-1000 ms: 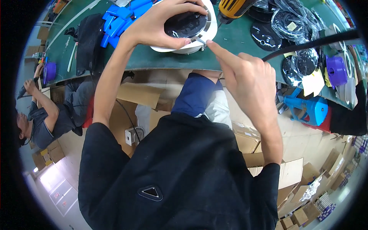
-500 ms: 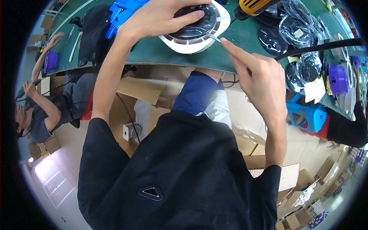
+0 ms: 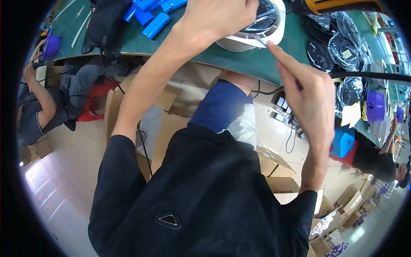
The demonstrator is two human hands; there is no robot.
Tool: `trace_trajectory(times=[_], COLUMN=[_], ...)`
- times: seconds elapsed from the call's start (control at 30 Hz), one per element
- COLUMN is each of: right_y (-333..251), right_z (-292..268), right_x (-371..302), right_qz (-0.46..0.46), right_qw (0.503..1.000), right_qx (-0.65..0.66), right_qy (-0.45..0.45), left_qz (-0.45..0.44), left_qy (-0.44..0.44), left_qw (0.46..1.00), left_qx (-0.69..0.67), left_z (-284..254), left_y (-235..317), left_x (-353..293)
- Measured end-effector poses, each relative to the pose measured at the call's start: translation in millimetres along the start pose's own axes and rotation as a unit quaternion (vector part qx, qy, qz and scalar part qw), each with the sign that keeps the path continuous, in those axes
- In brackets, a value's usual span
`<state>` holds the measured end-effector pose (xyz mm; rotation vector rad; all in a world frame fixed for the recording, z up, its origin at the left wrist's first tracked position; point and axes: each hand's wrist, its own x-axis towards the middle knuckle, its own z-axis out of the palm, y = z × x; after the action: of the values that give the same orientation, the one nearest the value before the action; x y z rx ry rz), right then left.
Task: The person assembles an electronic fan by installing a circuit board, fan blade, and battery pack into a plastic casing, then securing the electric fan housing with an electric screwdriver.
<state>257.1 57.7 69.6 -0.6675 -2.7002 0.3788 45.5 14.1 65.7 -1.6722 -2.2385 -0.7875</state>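
Observation:
A white round housing (image 3: 280, 32) with a black disc (image 3: 266, 19) in its middle sits on the green table, partly cut off by the upper edge. Over the disc's left side reaches my left hand (image 3: 216, 21), its fingers bent together; what they hold, if anything, is hidden. My right hand (image 3: 306, 92) is closed on a thin metal tool (image 3: 260, 40), index finger stretched along it. The tool's tip meets the slotted ring between the disc and the white rim. Its exact kind is too small to tell.
A yellow-and-black power tool (image 3: 338, 6) lies beyond the housing. Film-wrapped black discs (image 3: 344, 51) and a purple part (image 3: 375, 106) are at right, crossed by a black cable (image 3: 372, 76). Blue blocks (image 3: 156, 25) and a black mesh bag (image 3: 105, 30) lie left. Co-workers sit at both sides.
The view has shifted, so the housing and both hands appear farther right. My left thumb, stretched over the disc before, is now bent in. The right hand keeps the tool at the ring.

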Motion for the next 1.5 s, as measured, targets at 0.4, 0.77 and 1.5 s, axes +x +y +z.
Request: trace_trajectory(times=[0.4, 0.77, 1.5], right_y=[2.7, -1.8, -5.7], right_z=[-18.9, -29.0, -35.6], right_x=[-1.5, -7.4, -7.4], right_qz=[0.011, 0.012, 0.009], right_qw=[0.998, 0.995, 0.99], right_qx=[-0.001, -0.077, -0.126], right_qy=[-0.063, -0.062, -0.067], left_qz=[0.316, 0.146, 0.089], left_qy=[-0.113, -0.026, -0.123], left_qw=[0.904, 0.968, 0.979], left_qx=[-0.266, -0.203, -0.135], left_z=[8.8, -0.4, -9.3], left_y=[-72.9, -28.3, -9.7], left_x=[-1.8, -28.2, -16.1])
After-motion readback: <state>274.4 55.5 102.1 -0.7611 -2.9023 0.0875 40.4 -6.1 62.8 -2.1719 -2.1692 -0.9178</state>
